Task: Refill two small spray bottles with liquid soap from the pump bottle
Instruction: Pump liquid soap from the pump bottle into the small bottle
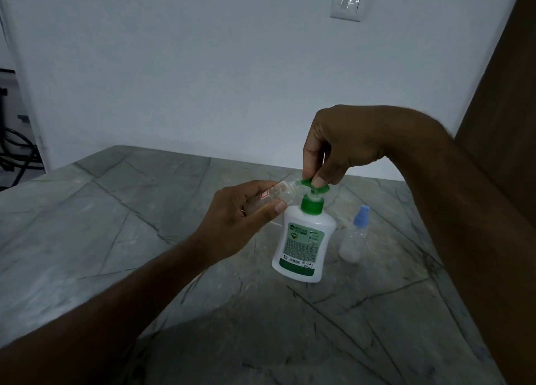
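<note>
Presently, risk: the left hand (246,213) grips a clear spray bottle (274,194), uncapped and tilted, its mouth at the green pump nozzle (401,185); should mouth and spout slip apart as the right hand (339,143), fingers curled onto the pump head, presses, soap would likely spill on the stone counter (116,210). Contents: held bottle looks near empty; white pump bottle (304,239) stands opaque, level unknowable; second spray bottle (355,239), blue-capped, stands just beside it, whitish liquid low inside.
</note>
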